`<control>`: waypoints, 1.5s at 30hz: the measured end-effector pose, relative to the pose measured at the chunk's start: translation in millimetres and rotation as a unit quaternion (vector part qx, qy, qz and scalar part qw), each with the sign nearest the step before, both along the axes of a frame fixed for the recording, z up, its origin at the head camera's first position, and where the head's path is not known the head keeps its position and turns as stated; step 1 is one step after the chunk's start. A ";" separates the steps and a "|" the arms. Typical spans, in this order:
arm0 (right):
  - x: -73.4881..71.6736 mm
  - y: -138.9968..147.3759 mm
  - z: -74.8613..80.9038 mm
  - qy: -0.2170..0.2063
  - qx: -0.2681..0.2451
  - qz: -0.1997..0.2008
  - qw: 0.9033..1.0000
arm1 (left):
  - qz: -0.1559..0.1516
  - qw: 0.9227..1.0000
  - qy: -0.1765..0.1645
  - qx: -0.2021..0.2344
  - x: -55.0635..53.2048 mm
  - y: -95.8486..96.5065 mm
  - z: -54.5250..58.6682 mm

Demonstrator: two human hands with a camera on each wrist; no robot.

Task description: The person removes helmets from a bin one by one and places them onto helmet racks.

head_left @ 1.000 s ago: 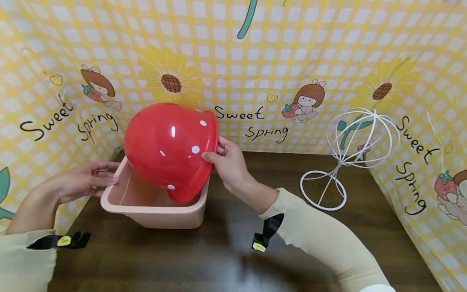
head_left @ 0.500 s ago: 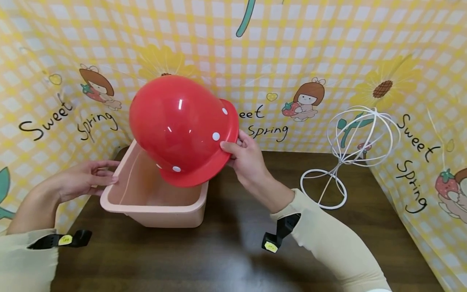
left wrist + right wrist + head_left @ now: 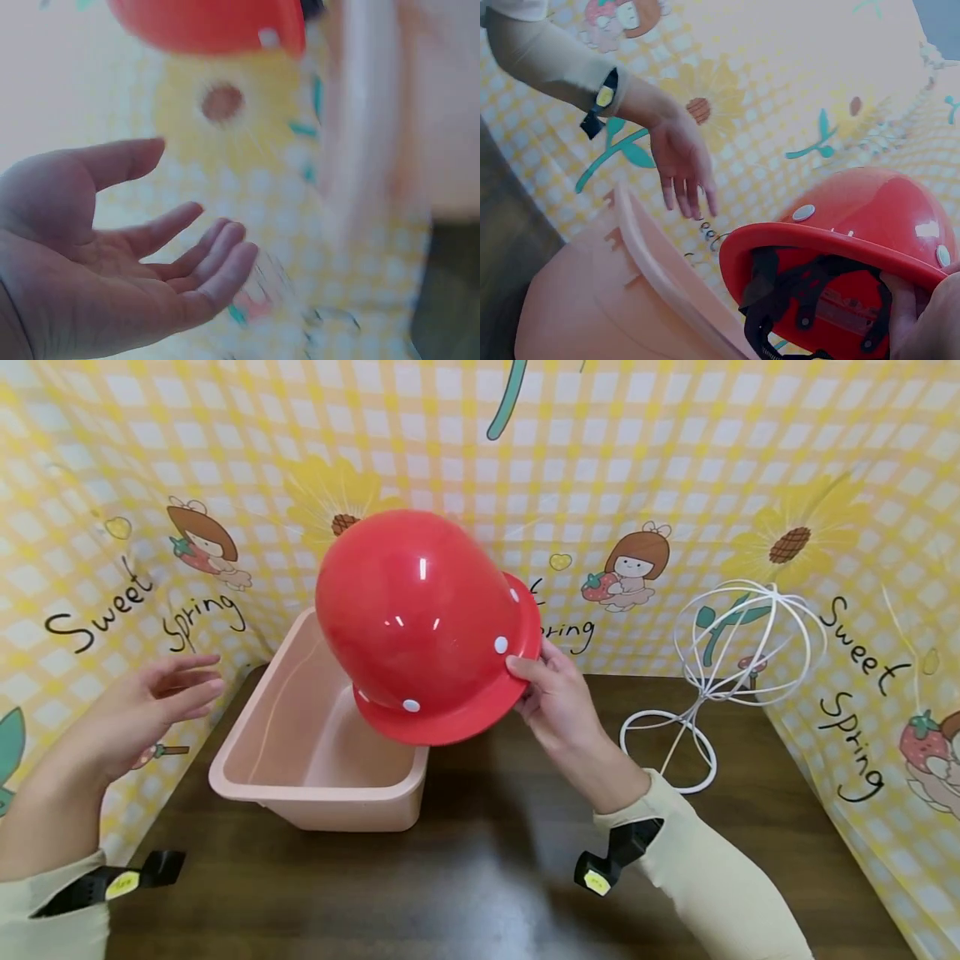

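Observation:
A red hard hat (image 3: 420, 610) with white round studs hangs tilted in the air, over the right part of a pink plastic bin (image 3: 322, 793). My right hand (image 3: 558, 697) grips its brim, thumb on the outside and fingers under the edge. Black straps show inside the hard hat (image 3: 855, 202) in the right wrist view. To the left of the bin, apart from its rim, my left hand (image 3: 146, 714) is held in the air with relaxed fingers and nothing in it. Its palm also faces the camera in the left wrist view.
A white wire stand (image 3: 701, 693) with a round cage top and ring base stands on the right of the dark wooden table (image 3: 495, 860). Yellow checked cloth (image 3: 480, 468) with printed flowers encloses the back and both sides.
The hard hat has risen out of the bin and moved right in my right hand. My left hand has let go of the bin's rim and drawn away to the left.

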State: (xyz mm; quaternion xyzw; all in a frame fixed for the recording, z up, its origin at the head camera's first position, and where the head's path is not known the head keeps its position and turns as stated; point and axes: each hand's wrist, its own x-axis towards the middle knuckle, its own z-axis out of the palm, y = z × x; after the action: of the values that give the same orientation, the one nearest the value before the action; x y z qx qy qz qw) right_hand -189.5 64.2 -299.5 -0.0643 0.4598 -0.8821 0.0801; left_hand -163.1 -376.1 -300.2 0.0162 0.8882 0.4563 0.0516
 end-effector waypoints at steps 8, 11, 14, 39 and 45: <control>4.8 22.0 -2.7 0.026 -0.078 -0.023 0.996 | -0.008 0.969 0.104 0.222 30.5 97.4 18.7; 5.7 30.7 -5.8 0.029 -0.101 -0.037 0.994 | 0.001 0.974 0.066 0.218 38.0 130.2 18.9; 7.4 39.5 -8.1 0.033 -0.119 -0.045 0.991 | -0.002 0.972 0.022 0.235 42.9 159.9 18.1; 14.1 61.4 -20.3 0.018 -0.194 -0.092 0.976 | -0.031 0.890 0.020 0.455 -0.5 287.6 -2.6; 15.9 62.3 -24.7 0.030 -0.195 -0.083 0.977 | -0.016 0.884 0.054 0.464 -4.4 291.8 -8.4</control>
State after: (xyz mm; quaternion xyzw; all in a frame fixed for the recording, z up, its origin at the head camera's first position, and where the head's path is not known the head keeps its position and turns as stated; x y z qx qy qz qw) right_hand -173.6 126.5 -324.2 -0.0666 0.2844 -0.9561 -0.0218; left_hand -167.5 -84.4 -308.6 0.0771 0.5758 0.8139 -0.0025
